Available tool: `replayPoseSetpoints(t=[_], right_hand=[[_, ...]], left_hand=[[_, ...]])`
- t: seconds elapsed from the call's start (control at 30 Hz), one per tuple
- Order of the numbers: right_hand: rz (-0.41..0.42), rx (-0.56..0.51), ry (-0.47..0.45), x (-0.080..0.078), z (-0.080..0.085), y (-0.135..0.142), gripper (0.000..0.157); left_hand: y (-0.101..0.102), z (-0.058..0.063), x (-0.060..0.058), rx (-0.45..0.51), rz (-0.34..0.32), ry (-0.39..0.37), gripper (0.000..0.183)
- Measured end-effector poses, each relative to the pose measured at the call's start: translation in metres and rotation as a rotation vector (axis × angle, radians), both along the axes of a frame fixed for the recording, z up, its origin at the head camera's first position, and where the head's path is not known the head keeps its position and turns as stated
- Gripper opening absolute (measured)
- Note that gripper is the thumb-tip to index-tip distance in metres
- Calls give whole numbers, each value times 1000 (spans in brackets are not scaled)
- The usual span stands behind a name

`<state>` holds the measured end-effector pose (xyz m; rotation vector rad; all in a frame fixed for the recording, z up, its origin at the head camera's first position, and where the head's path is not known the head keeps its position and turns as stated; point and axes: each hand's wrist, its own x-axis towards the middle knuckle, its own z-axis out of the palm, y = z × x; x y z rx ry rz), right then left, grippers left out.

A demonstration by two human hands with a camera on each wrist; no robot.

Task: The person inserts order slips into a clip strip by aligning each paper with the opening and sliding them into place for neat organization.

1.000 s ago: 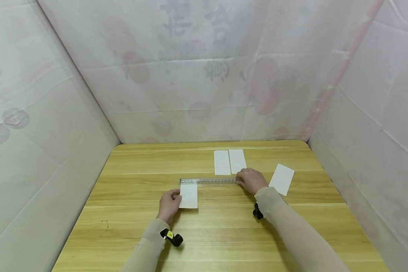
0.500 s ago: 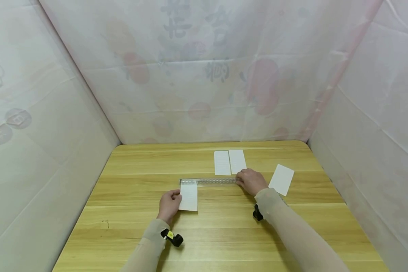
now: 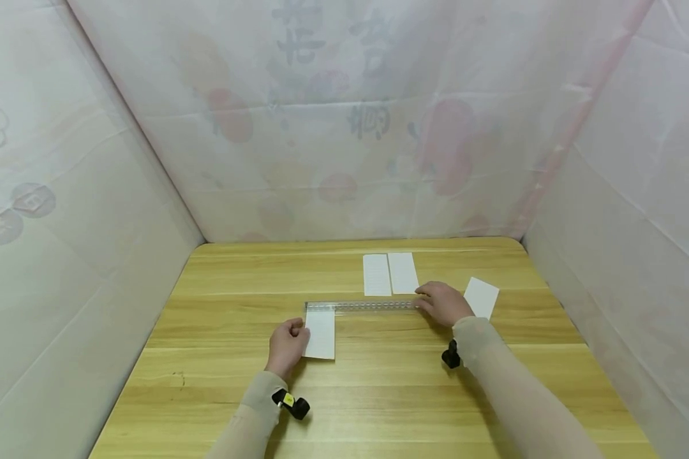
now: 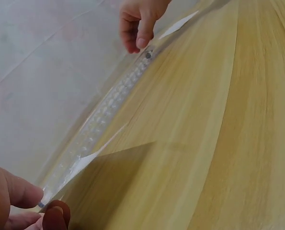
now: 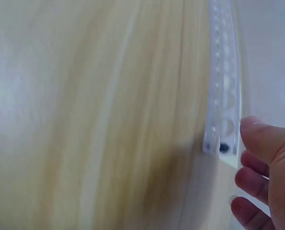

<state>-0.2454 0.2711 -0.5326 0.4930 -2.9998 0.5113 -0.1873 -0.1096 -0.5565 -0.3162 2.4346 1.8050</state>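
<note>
Partly under ruler (image 3: 373, 306), presumably light, bendable card (image 3: 321, 336) was aptly edge-pinched by left hand (image 3: 287, 344); beside ruler, right hand (image 3: 444, 303) was seen loosely parted, empty.

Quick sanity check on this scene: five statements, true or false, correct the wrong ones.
1. The left hand holds a white rectangular paper card. True.
2. A clear straight plastic ruler overlaps that card's far end. True.
3. The right hand is at the ruler's middle. False: it is by the ruler's right end.
4. Only one other card shows. False: two white cards lie beyond the ruler, and another lies farther right.
5. The yellowish wood-grain table has rounded far corners. True.
</note>
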Motion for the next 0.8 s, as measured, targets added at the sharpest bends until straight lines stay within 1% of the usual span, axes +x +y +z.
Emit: replayPoseSetpoints(t=[0.13, 0.27, 0.37, 0.47, 0.57, 0.67, 0.8], right_hand=[[4, -22, -69, -3, 2, 9, 29], [16, -24, -146, -5, 3, 11, 29], [24, -14, -172, -6, 1, 12, 28], [24, -12, -169, -5, 2, 12, 26], [21, -5, -157, -4, 3, 12, 24], [20, 7, -138, -4, 3, 10, 21], [42, 17, -110, -5, 0, 8, 18]], left_hand=[[-1, 1, -1, -18, -18, -4, 38], [-1, 1, -1, -46, -29, -6, 37], [-1, 2, -2, -75, -44, 2, 35], [-1, 2, -4, -110, -64, 17, 32], [-2, 1, -7, -165, -89, 56, 29], [-3, 0, -9, -217, -97, 83, 27], [-5, 0, -11, -235, -98, 78, 27]])
